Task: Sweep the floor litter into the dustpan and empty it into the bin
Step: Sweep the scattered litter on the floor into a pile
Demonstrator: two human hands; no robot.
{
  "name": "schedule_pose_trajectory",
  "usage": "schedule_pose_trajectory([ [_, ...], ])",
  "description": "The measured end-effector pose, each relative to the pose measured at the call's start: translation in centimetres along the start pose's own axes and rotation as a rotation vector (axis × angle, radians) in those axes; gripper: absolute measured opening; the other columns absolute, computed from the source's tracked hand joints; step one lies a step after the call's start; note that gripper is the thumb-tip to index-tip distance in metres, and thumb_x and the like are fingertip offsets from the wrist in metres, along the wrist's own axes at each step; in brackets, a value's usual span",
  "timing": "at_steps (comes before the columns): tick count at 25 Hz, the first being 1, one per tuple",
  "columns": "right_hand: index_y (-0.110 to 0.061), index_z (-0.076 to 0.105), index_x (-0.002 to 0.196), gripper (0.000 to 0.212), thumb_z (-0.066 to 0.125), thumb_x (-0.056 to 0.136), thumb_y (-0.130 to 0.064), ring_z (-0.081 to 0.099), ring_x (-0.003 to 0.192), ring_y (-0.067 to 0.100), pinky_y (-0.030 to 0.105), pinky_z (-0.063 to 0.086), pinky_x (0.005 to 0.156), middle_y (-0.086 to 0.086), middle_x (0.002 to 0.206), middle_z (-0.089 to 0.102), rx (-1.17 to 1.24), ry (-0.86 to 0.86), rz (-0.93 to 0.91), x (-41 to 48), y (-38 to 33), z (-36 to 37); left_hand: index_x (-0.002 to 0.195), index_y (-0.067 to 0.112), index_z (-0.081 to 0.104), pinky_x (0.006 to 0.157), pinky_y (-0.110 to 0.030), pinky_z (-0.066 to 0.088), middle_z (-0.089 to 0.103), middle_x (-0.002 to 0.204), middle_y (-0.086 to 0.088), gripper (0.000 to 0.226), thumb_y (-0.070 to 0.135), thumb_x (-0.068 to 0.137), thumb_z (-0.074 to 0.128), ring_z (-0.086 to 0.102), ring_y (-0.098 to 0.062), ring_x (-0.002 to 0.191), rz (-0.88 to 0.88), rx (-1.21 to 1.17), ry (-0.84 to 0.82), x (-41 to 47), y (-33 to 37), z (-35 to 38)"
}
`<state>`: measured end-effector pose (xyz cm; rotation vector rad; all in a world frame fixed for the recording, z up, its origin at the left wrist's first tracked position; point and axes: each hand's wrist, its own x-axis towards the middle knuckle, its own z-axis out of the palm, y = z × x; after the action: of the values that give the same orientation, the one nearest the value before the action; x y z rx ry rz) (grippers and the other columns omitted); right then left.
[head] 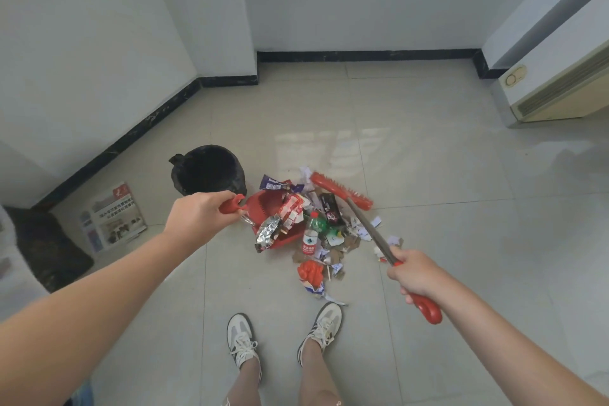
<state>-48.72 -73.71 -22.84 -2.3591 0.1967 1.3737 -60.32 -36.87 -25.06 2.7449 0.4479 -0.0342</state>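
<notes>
Two white lace-up sneakers [321,326] stand planted on the pale glossy tiled floor [428,175] at the near edge, toes just short of the mess, so the person can reach over it without stepping in. The right hand [416,273] is clenched round the long metal-shafted broom with a red hooked grip [369,230]; its red brush head [341,190] lies on the far side of the heap of torn paper, cardboard scraps, wrappers and plastic bottles [324,241], apparently placed there to drag everything back toward the pan. The left hand [201,216] is closed on the red handle of the red plastic dustpan [273,222], which sits on the floor at the pile's left edge, mouth toward the litter, evidently held steady against the broom's push. A silver foil bag [267,234] and a red-and-white carton [291,212] already lie in it; most scraps remain on the tiles. The black-lined round bin [207,170] waits just beyond the pan, handy for tipping. A printed newspaper [113,216] lies by the left wall.
</notes>
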Motion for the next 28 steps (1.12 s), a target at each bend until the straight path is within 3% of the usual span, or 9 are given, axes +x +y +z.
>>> schedule_pose_trajectory([
  [4, -0.016, 0.054, 0.128, 0.045, 0.047, 0.086, 0.000, 0.039, 0.030, 0.016, 0.014, 0.031, 0.035, 0.009, 0.049, 0.043, 0.060, -0.069, 0.045, 0.9, -0.2, -1.6, 0.080, 0.031, 0.071, 0.048, -0.022, 0.037, 0.051, 0.054, 0.015, 0.010, 0.040, 0.079, 0.076, 0.053, -0.015, 0.054, -0.041, 0.035, 0.023, -1.2, 0.4, -2.0],
  [8, -0.021, 0.055, 0.129, 0.048, 0.051, 0.084, -0.003, 0.036, 0.044, 0.018, 0.018, 0.029, 0.040, 0.008, 0.038, 0.043, 0.095, -0.118, 0.062, 1.0, 0.2, -3.2, 0.081, 0.033, 0.070, 0.049, -0.023, 0.043, 0.059, 0.058, 0.015, 0.015, 0.048, 0.079, 0.067, 0.058, -0.013, 0.057, -0.029, 0.091, -0.015, -2.4, 0.6, -1.5],
  [13, -0.003, 0.058, 0.120, 0.037, 0.044, 0.086, 0.002, 0.035, 0.031, 0.016, 0.015, 0.028, 0.037, 0.006, 0.043, 0.038, 0.131, -0.041, 0.033, 1.0, 0.1, -3.7, 0.080, 0.031, 0.067, 0.051, -0.025, 0.043, 0.063, 0.062, 0.013, 0.017, 0.048, 0.080, 0.070, 0.059, -0.014, 0.061, -0.075, 0.148, -0.084, -2.9, 0.3, -1.0],
  [17, -0.015, 0.062, 0.112, 0.033, 0.045, 0.086, -0.002, 0.034, 0.039, 0.017, 0.017, 0.029, 0.041, 0.008, 0.048, 0.039, 0.221, 0.009, 0.091, 2.2, 1.2, -5.1, 0.086, 0.035, 0.072, 0.054, -0.027, 0.049, 0.066, 0.064, 0.013, 0.015, 0.049, 0.080, 0.071, 0.063, -0.016, 0.064, -0.104, 0.164, -0.120, -3.7, -2.2, -2.0],
  [22, -0.006, 0.053, 0.087, 0.009, 0.046, 0.089, -0.001, 0.032, 0.037, 0.014, 0.014, 0.028, 0.041, 0.009, 0.045, 0.041, 0.398, 0.042, 0.227, 3.3, 3.1, -5.5, 0.090, 0.038, 0.073, 0.053, -0.025, 0.049, 0.066, 0.063, 0.014, 0.015, 0.047, 0.079, 0.073, 0.064, -0.016, 0.062, -0.026, 0.199, -0.163, -3.0, -3.0, -1.7],
  [25, -0.004, 0.045, 0.073, 0.018, 0.046, 0.091, 0.000, 0.030, 0.022, 0.013, 0.012, 0.030, 0.030, 0.009, 0.036, 0.039, 0.523, 0.045, 0.314, 3.5, 4.4, -5.1, 0.090, 0.039, 0.073, 0.050, -0.022, 0.048, 0.063, 0.057, 0.014, 0.016, 0.046, 0.076, 0.076, 0.062, -0.017, 0.054, 0.027, 0.185, -0.135, -2.9, -3.8, -1.8],
  [28, -0.008, 0.043, 0.072, 0.023, 0.041, 0.093, 0.001, 0.035, 0.020, 0.009, 0.011, 0.029, 0.027, 0.004, 0.032, 0.041, 0.717, 0.020, 0.362, 3.8, 4.5, -3.2, 0.083, 0.035, 0.072, 0.049, -0.022, 0.046, 0.057, 0.052, 0.014, 0.014, 0.048, 0.078, 0.073, 0.057, -0.016, 0.051, 0.042, 0.214, -0.147, -2.2, -3.6, -1.6],
])
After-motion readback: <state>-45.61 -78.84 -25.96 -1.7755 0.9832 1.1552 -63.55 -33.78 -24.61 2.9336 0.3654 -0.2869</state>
